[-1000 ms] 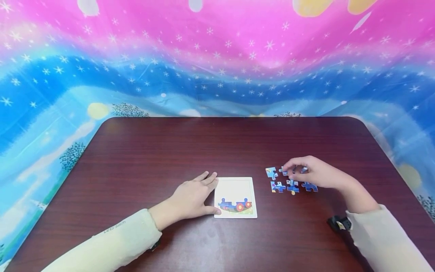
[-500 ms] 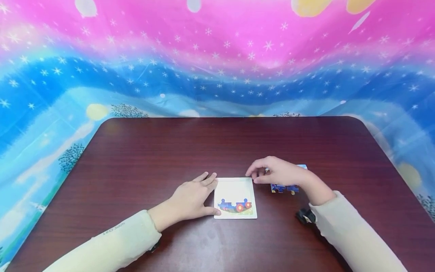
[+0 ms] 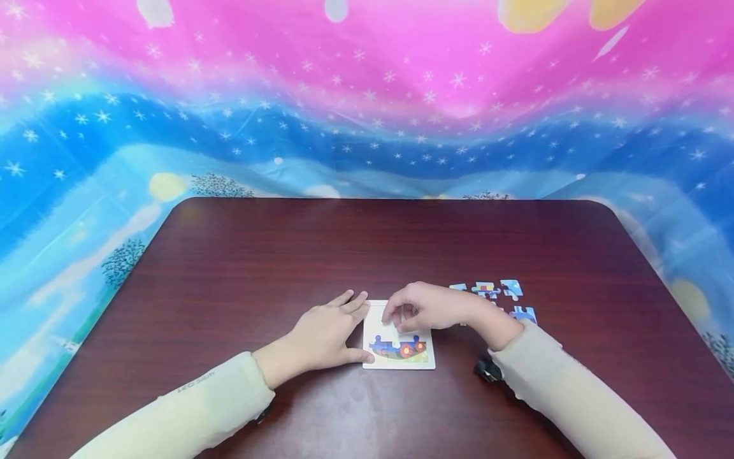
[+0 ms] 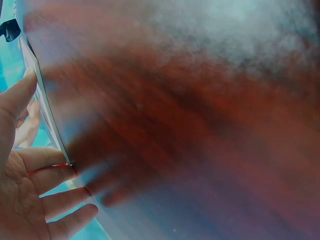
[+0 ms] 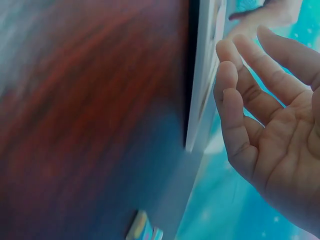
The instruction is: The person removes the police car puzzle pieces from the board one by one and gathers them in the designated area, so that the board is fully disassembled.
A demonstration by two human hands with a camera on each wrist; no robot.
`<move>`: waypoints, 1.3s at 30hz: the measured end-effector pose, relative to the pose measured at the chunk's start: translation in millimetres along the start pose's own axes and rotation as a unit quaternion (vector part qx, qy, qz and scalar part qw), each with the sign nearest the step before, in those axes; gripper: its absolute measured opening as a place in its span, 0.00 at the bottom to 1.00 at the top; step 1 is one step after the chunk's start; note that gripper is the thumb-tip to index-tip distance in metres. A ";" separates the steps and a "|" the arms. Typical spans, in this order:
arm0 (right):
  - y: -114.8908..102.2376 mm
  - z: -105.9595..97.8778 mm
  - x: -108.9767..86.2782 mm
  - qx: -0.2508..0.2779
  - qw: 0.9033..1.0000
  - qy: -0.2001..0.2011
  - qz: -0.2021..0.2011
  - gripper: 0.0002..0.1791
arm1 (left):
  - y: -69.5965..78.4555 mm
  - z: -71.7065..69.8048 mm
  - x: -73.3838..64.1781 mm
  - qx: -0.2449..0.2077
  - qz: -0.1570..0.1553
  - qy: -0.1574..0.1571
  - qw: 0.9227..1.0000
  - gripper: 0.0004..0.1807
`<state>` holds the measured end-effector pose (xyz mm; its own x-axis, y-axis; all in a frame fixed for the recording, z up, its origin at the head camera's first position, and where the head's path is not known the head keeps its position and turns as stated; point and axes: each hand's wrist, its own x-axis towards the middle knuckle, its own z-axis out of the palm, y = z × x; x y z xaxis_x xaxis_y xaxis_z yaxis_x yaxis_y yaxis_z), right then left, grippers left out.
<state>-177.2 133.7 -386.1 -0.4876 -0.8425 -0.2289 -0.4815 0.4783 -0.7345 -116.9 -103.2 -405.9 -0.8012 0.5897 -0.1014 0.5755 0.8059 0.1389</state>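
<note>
A pale square puzzle board [image 3: 375, 317] lies on the table, with joined puzzle pieces [image 3: 395, 350] along its near side showing a blue shape and red wheels. My left hand [image 3: 321, 338] rests at the board's left edge, fingers spread; the left wrist view shows thumb and fingers [image 4: 55, 175] at the edge. Over the board's upper right part hovers my right hand [image 3: 438, 306], its fingers loosely bent. No piece appears between the right fingers [image 5: 232, 117] in the right wrist view. The hand hides part of the board's bare area.
Several loose puzzle pieces [image 3: 486, 290] lie to the right of the board, some hidden behind the right forearm. The dark red table [image 3: 258, 255] reaches back to a patterned pink and blue cloth [image 3: 355, 127].
My right hand has moved left from over the loose pieces to above the board. The left hand and the board have stayed in place.
</note>
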 end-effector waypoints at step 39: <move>-15.1 29.5 11.9 -0.053 0.998 0.005 0.044 0.12 | -2.1 -5.5 0.7 -0.016 0.007 -0.013 1.000 0.56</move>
<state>-154.2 109.1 -396.5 -0.5377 -0.7944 -0.2824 -0.5112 0.5736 -0.6401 -119.5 -104.8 -400.9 -0.7890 0.6017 -0.1245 0.5802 0.7962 0.1715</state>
